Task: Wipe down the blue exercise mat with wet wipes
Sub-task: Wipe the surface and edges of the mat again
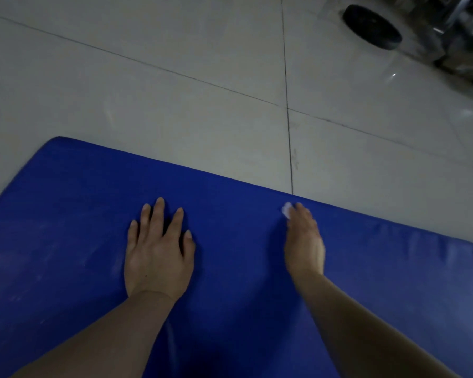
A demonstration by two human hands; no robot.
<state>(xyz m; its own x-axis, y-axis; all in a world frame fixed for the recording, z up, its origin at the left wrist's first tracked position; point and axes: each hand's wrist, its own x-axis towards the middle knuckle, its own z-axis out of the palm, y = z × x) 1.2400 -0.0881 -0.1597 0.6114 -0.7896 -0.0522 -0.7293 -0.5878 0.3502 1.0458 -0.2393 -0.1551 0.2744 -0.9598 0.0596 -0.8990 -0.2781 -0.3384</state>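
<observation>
Blue mat (230,268) flat on tiled floor (175,77); small white wipe (286,209) under right hand (305,241) near far edge.

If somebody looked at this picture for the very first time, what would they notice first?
Probably the big blue exercise mat, which fills the lower half of the view on pale floor tiles. Next come the two bare hands on it: the left hand rests flat with fingers spread, and the right hand presses a small white wet wipe near the mat's far edge. A dark round disc lies on the floor, top right.
</observation>
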